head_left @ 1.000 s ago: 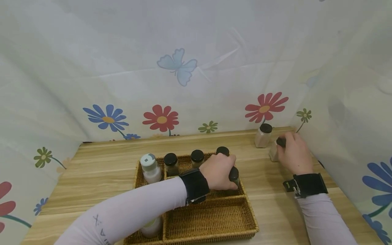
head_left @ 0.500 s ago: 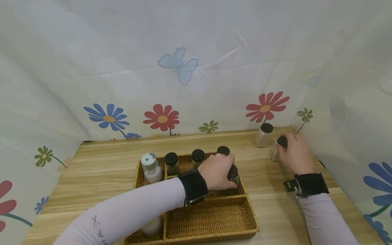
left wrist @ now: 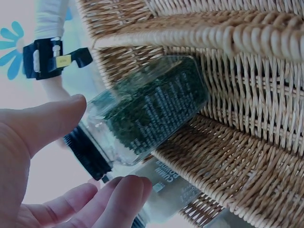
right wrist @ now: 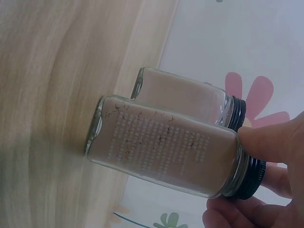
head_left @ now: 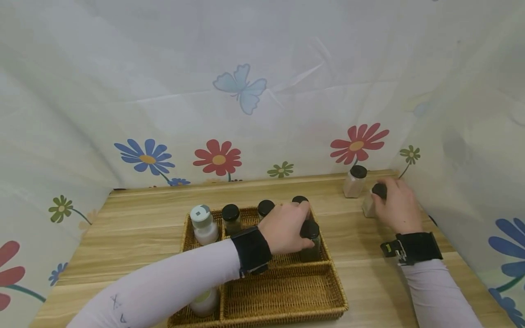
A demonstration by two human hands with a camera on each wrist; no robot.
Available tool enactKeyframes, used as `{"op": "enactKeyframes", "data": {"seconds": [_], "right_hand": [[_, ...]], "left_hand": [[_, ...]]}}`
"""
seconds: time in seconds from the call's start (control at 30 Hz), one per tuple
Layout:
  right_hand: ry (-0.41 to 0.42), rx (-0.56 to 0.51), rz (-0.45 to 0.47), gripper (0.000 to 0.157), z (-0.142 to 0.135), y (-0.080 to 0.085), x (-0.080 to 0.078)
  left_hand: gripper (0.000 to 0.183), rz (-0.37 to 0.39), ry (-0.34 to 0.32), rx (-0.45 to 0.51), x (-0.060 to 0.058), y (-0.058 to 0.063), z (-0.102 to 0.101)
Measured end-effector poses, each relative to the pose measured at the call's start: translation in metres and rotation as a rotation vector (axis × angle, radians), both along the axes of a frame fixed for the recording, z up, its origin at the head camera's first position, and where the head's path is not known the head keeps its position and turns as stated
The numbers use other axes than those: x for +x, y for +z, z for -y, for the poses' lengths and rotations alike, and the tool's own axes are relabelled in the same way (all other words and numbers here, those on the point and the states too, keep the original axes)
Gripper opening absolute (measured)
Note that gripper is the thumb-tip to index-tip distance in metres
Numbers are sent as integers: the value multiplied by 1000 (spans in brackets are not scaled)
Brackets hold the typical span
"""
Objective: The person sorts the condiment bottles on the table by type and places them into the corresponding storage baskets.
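Observation:
In the basket's back right compartment stands a spice jar [left wrist: 152, 109] of dark green dried herb with a black lid. My left hand [head_left: 284, 228] is at its lid, thumb and fingers spread to either side, loosened from it. Behind the fingers in the left wrist view is another jar [left wrist: 166, 190] labelled cumin. On the table at right, my right hand [head_left: 397, 207] pinches the black lid of a spice jar [right wrist: 161, 147] of beige powder, which stands upright. A second jar of pinkish powder [head_left: 353, 186] stands just beyond it.
The divided wicker basket [head_left: 283, 316] also holds black-lidded jars [head_left: 231, 214] along its back and a white shaker with a pale lid [head_left: 203, 225] at left. A white bottle [head_left: 203, 304] lies partly under my left forearm. A floral curtain [head_left: 287, 114] borders the table.
My left hand has shifted slightly left and its fingers have loosened from the green herb jar, which stays in the basket. The right hand has kept its pinch on the beige powder jar.

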State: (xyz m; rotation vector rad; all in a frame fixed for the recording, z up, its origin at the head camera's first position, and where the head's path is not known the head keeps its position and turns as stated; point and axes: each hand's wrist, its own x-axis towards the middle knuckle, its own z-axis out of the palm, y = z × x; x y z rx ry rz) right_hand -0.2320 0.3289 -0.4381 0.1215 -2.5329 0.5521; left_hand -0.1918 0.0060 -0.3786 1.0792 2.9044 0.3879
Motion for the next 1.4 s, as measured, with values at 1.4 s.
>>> {"op": "enactKeyframes", "data": {"seconds": [1.4], "right_hand": [[269,38,-119,48,77,103,87]], "left_hand": [[50,-13,-76,206,77,8,40]]}}
